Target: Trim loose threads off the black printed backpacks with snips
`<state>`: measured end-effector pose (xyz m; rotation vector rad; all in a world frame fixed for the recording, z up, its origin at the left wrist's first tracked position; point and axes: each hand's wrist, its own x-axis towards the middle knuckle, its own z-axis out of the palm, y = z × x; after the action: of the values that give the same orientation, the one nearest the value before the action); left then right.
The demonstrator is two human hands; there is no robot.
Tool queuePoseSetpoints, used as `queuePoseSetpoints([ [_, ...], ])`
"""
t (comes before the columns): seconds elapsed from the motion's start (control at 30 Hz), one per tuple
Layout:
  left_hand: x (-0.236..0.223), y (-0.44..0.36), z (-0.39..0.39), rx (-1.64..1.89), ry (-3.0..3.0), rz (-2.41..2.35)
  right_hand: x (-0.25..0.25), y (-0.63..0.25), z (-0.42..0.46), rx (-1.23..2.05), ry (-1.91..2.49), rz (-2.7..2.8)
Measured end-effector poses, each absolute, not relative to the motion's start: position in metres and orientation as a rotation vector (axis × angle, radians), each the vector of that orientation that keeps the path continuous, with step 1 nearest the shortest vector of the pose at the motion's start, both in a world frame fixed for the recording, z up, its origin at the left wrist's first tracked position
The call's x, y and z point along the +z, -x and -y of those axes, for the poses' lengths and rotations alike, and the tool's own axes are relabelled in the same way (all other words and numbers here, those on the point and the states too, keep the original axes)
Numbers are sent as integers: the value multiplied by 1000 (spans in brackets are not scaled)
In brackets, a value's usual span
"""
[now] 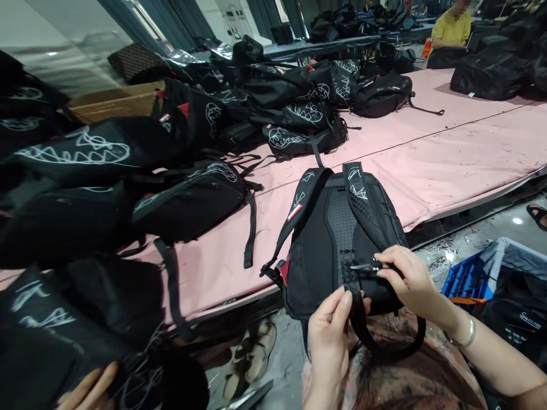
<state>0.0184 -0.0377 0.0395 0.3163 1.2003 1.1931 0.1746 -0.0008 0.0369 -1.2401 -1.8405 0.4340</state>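
A black backpack (314, 267) stands at the table's front edge, its padded back panel and shoulder straps facing me. White scribbled lines mark both shoulder straps. My left hand (331, 324) pinches a black strap (356, 319) low on the back panel. Small thread snips (365, 266) with a metal blade are gripped in the fingers of my right hand (404, 276). Their tip points left, close over the strap's upper end. Whether the blade touches the fabric I cannot tell.
Black backpacks (299, 114) with white drawings lie piled along the pink-covered table (461, 159). Another person's hand (92, 387) is at a bag on the lower left. A blue crate (470, 270) stands right; sandals (252, 353) lie below. A person in yellow (450, 28) sits far back.
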Motion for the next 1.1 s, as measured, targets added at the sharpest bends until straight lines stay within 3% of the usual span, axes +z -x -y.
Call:
queuePoseSetpoints([
  [0.13,37,-18,37,1226,-346,-1191,32,-186,4,300,1098,2094],
  [0.6,19,-19,41,1216,-495,-1296,38,-181,5,351,1075,2184],
  [0.7,16,-9,40,1246,-413,-1243,37,-187,9,472,1012,2080],
  [0.9,41,20,27,1199,-470,-449,25,-233,-2,746,1213,1374],
  [1.1,58,-16,-13,861,-1105,-1091,-1,-249,-10,1142,1325,1341],
])
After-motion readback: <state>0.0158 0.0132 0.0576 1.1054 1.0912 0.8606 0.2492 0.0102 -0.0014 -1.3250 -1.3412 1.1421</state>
